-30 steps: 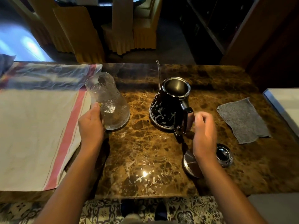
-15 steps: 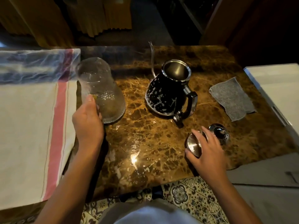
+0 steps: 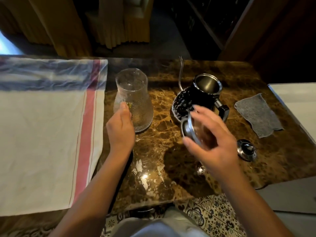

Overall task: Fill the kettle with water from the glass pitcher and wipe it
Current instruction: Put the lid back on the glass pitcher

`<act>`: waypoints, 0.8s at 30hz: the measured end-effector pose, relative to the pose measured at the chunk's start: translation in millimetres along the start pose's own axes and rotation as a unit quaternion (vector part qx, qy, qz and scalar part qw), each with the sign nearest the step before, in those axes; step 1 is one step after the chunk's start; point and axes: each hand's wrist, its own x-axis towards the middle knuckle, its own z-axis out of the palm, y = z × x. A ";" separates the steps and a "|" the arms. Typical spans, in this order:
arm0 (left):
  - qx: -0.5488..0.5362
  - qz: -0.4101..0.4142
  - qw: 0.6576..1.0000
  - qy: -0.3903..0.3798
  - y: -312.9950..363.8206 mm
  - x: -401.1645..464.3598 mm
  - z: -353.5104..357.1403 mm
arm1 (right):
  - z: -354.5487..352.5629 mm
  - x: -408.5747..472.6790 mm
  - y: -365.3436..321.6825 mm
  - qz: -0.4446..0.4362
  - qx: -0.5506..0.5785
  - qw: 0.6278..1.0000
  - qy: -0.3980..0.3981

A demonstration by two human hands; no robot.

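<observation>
A: Entry. Left hand [image 3: 122,129] grips the lower side of the glass pitcher [image 3: 133,101], which stands upright on the marble table [image 3: 171,168], just right of the striped cloth [image 3: 47,142]. The pitcher looks near empty; level hard to read through the textured glass.

B: Right hand?

A: Right hand [image 3: 211,142] holds a round metal disc [image 3: 189,132], tilted on edge, fingers and thumb curled round its rim. It is lifted off the table, just in front of the kettle [image 3: 196,98]. Motion blur on the fingers, so the exact grip is unclear.

B: Is that disc the kettle lid?

A: Cannot tell. A second knobbed metal piece [image 3: 246,149] lies on the table to the right, apart from the hand. Either could be lid or inner part.

B: Kettle state?

A: Upright, mouth open and uncovered, thin gooseneck spout pointing away, handle towards the right. Pale flecks on its black body; drops or pattern, I cannot say. The grey wiping cloth [image 3: 258,115] lies flat, well to the right of the kettle, untouched.

B: Step in hand?

A: Judgement: pouring seems over, closing up underway, wipe not begun.

B: Next move needs?

A: Level the disc over the open mouth, seat it squarely, release the pitcher, then reach for the grey cloth.
</observation>
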 end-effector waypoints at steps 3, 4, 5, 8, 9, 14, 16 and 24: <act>-0.008 -0.001 1.000 -0.006 -1.1 -0.2 -0.5 | 23.0 48.0 -18.4 -0.057 0.037 0.998 0.007; -0.011 -0.004 1.000 -0.007 -0.8 -0.6 -0.5 | 32.4 63.5 -23.4 -0.073 0.046 0.996 0.006; -0.014 -0.006 1.000 -0.009 0.0 -1.1 -0.5 | 42.2 78.1 -28.4 -0.085 0.053 0.995 0.003; -0.009 -0.009 1.000 -0.006 2.8 -1.9 -1.0 | 70.2 114.7 -37.2 -0.097 0.057 0.994 -0.010; 0.000 -0.006 1.000 -0.003 3.9 -2.1 -1.3 | 77.7 124.4 -37.8 -0.103 0.046 0.994 -0.011; 0.014 0.023 1.000 0.012 7.4 -2.9 -1.4 | 100.9 154.7 -35.8 -0.139 -0.027 0.990 0.002; 0.014 0.024 1.000 0.013 7.0 -3.5 -1.8 | 107.6 162.6 -33.6 -0.137 -0.066 0.988 -0.009; 0.009 0.039 0.999 0.001 5.1 -3.8 -5.0 | 116.3 164.2 -22.4 -0.169 -0.206 0.961 -0.073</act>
